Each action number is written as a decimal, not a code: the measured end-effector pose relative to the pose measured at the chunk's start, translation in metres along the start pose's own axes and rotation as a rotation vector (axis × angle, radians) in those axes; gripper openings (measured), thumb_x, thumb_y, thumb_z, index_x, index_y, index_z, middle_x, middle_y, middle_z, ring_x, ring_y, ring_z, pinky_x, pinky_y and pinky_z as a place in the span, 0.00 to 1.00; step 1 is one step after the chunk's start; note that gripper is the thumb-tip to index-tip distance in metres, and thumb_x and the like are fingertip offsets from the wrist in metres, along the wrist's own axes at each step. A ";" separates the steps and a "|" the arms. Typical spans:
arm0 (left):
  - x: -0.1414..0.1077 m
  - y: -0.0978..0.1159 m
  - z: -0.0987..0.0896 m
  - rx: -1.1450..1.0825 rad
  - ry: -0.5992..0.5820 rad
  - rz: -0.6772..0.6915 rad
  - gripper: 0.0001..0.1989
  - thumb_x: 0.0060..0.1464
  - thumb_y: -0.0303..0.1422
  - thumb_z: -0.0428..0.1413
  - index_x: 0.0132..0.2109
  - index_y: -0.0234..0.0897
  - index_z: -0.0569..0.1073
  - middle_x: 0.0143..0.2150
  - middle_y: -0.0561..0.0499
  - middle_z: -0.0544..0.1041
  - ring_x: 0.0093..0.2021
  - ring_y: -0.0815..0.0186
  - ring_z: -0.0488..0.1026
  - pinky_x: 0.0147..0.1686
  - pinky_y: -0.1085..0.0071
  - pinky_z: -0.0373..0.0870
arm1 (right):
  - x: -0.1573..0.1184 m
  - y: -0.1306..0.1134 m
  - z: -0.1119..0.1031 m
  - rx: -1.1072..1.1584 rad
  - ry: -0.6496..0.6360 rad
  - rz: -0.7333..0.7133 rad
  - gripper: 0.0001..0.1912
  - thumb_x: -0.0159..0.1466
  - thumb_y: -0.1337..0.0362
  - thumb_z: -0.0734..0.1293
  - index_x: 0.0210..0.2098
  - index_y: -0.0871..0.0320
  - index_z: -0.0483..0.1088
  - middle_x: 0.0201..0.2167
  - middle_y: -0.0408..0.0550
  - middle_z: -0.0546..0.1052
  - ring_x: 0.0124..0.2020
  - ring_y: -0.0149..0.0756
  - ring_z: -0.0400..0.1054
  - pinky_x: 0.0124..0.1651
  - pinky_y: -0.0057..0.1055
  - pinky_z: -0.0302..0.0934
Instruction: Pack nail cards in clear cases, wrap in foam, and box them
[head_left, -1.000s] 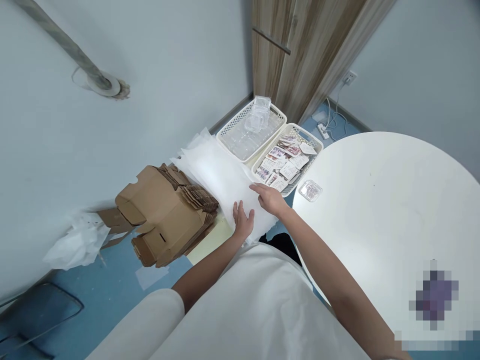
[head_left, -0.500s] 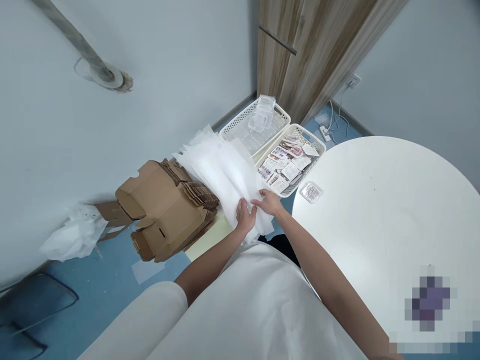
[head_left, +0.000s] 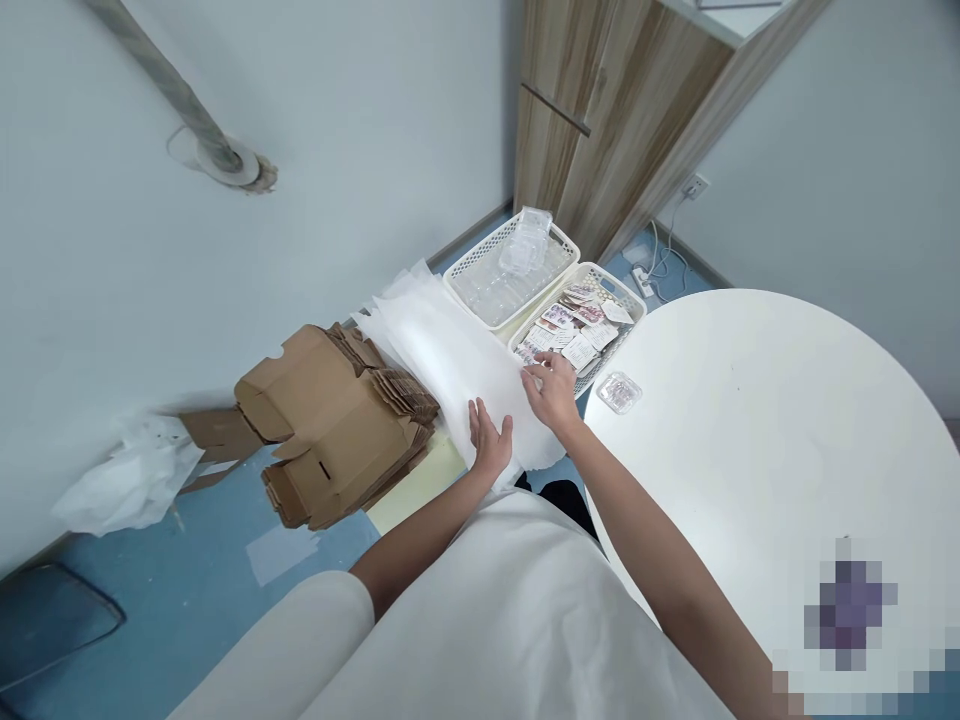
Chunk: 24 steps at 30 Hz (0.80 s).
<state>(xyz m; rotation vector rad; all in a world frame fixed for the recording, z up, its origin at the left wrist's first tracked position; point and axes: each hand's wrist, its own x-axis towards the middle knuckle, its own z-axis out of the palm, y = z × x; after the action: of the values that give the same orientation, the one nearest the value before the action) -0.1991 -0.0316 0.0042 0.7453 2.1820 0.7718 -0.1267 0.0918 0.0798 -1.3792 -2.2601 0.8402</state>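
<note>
A stack of thin white sheets (head_left: pixel 450 340), like foam or soft wrapping, lies in front of me with loose, uneven far corners. My left hand (head_left: pixel 491 442) rests on the near part of the stack, its fingers stretched and apart. My right hand (head_left: pixel 553 392) is over the right edge of the sheets, beside the basket of cards (head_left: pixel 634 312). Its fingers are slightly bent and spread, and I see nothing held in them. Several printed cards (head_left: pixel 579 350) fill that basket.
Flattened brown cardboard boxes (head_left: pixel 322 400) are stacked left of the sheets. Behind stands another white basket (head_left: pixel 469 265) with clear plastic cases (head_left: pixel 525 240). A round white table (head_left: pixel 750 450) on the right bears a small clear case (head_left: pixel 619 392). A wooden cabinet (head_left: pixel 585 110) stands at the back.
My right hand has moved up and right, away from my left hand, and its fingers have opened. My left fingers have straightened. The top sheet now lies flatter and smoother.
</note>
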 end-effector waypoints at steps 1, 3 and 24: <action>0.000 0.003 -0.001 -0.007 0.014 0.021 0.34 0.55 0.43 0.43 0.62 0.38 0.37 0.65 0.42 0.34 0.64 0.59 0.33 0.59 0.56 0.41 | 0.000 0.007 -0.007 0.087 0.037 0.035 0.14 0.60 0.58 0.57 0.34 0.55 0.72 0.45 0.51 0.65 0.49 0.42 0.57 0.50 0.43 0.49; 0.002 0.010 -0.003 -0.027 0.028 0.061 0.34 0.55 0.43 0.43 0.62 0.37 0.36 0.65 0.41 0.33 0.64 0.59 0.32 0.59 0.56 0.41 | -0.004 0.023 -0.024 0.284 0.101 0.115 0.15 0.59 0.55 0.57 0.33 0.56 0.71 0.42 0.50 0.67 0.46 0.39 0.60 0.48 0.38 0.53; -0.080 0.100 0.135 -0.122 -0.602 0.479 0.32 0.47 0.29 0.54 0.58 0.42 0.51 0.46 0.49 0.67 0.25 0.77 0.67 0.33 0.73 0.67 | -0.268 0.185 -0.115 0.421 0.780 0.975 0.24 0.54 0.51 0.58 0.44 0.60 0.63 0.30 0.48 0.72 0.24 0.32 0.64 0.28 0.30 0.59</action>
<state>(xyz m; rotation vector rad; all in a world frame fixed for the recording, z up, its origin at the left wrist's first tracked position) -0.0219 0.0197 0.0289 1.2707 1.4207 0.7737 0.1869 -0.0482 0.0464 -2.0827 -0.7304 0.7524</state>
